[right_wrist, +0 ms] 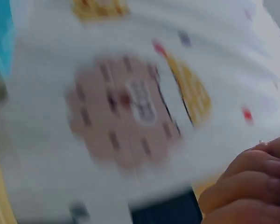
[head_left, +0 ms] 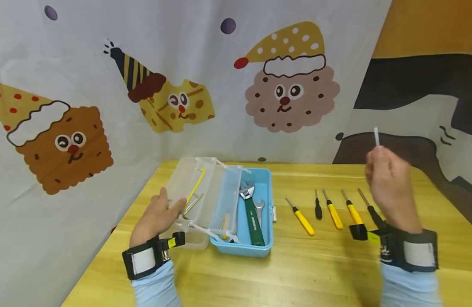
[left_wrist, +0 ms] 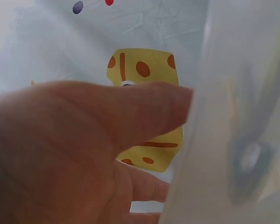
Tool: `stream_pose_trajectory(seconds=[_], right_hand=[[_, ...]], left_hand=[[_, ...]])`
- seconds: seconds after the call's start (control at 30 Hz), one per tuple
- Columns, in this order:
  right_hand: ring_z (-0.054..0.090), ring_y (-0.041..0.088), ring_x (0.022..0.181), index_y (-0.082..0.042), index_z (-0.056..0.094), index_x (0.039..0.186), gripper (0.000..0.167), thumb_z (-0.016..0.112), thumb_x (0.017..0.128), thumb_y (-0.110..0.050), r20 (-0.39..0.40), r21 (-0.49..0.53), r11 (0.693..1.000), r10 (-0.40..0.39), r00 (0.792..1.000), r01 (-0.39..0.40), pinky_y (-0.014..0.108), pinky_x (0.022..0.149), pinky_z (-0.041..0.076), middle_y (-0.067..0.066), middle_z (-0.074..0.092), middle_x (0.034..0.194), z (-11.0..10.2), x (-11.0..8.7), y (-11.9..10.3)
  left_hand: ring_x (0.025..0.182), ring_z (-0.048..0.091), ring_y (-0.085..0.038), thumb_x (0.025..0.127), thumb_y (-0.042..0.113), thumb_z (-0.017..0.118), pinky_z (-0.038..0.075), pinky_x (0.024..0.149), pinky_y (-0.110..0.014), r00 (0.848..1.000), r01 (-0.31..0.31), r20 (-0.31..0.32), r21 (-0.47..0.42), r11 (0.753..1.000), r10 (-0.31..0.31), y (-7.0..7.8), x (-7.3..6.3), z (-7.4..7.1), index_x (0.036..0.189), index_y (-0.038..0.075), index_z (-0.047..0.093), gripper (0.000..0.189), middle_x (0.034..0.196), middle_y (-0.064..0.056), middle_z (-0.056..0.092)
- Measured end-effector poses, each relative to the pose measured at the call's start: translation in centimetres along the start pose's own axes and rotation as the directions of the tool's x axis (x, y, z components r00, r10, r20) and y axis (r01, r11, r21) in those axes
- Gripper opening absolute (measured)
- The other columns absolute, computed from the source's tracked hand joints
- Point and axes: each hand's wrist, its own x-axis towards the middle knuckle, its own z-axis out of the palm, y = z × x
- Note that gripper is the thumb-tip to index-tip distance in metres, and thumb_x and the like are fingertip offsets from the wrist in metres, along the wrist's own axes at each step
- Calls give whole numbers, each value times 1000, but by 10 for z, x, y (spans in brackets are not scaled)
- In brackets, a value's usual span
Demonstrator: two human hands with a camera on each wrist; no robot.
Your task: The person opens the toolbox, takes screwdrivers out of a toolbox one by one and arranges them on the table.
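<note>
My right hand [head_left: 391, 187] is raised over the right side of the table and pinches a thin pale rod [head_left: 376, 136], its tip pointing up; its lower part is hidden in the fingers. My left hand [head_left: 159, 217] is at the outer side of the translucent lid [head_left: 224, 187] of a blue toolbox [head_left: 268, 213]. In the left wrist view, the thumb reaches the plastic lid [left_wrist: 200, 154], with the other fingers spread below it. Near that thumb lie a yellow hex key [head_left: 197, 185] and slim metal pieces [head_left: 191, 204] in the lid's compartment.
An adjustable wrench [head_left: 254, 217] with a green handle and a small open-end wrench [head_left: 260, 207] lie inside the toolbox. To its right, several screwdrivers [head_left: 304, 221] with yellow or black handles lie in a row. A cartoon-printed cloth [head_left: 228, 106] hangs behind the table.
</note>
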Motion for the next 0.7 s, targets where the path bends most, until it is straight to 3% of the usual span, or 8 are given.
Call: stream_pose_trajectory(seconds=[0.07,0.17,0.2,0.27,0.33,0.4,0.53,0.7], right_hand=[[42,14,67,-24,55,94,38,32,114,-46,-111,-77,988,126,986,-135,30,55,35,-8,49,80,-23,5,11],[52,19,90,-22,67,106,43,35,111,-50,-247,-150,924,308,919,-350,34,72,42,-1,61,102,-48,9,34],[57,24,105,-17,70,117,48,36,111,-51,-266,-165,895,364,893,-414,37,84,47,7,65,118,-54,10,43],[51,38,134,-8,65,140,60,37,110,-51,-269,-205,838,448,853,-505,55,104,46,20,58,148,-62,9,63],[32,52,152,0,51,153,65,38,111,-46,-231,-260,801,491,840,-539,71,114,35,30,38,165,-67,8,86],[24,59,152,2,44,156,65,41,110,-43,-181,-314,763,536,825,-565,76,113,32,35,30,166,-71,7,109],[30,67,140,7,38,156,67,48,107,-36,-88,-411,710,593,800,-571,71,94,40,43,30,161,-74,5,148],[41,65,125,12,42,151,63,51,102,-27,-52,-461,677,625,779,-573,61,81,42,43,41,152,-74,-1,175]], left_hand=[[144,34,-52,108,57,42,30,121,-69,1000,-5,3,4,1000,5,0,-1,-2,164,-7,-11,101,166,-42,12],[144,34,-56,109,58,41,30,120,-70,1000,-15,0,40,999,15,2,0,-6,164,-9,-11,101,165,-44,11],[144,33,-57,109,58,40,30,120,-71,1000,-15,0,49,999,15,3,0,-8,164,-9,-11,101,165,-45,9],[147,29,-58,108,60,39,27,122,-71,1000,-12,2,61,998,12,4,1,-11,163,-9,-12,102,166,-45,6],[151,23,-59,108,61,38,23,124,-72,1000,-2,9,65,998,1,4,0,-12,163,-8,-14,102,167,-44,1],[149,25,-57,108,61,38,24,123,-71,1000,6,13,62,998,-6,4,0,-11,163,-8,-14,103,167,-44,3],[146,30,-55,108,60,39,26,122,-71,1000,12,16,52,999,-13,2,-1,-7,163,-9,-14,103,166,-44,6],[141,34,-54,108,59,40,30,120,-71,1000,10,11,41,999,-11,1,-1,0,163,-9,-13,102,165,-44,10]])
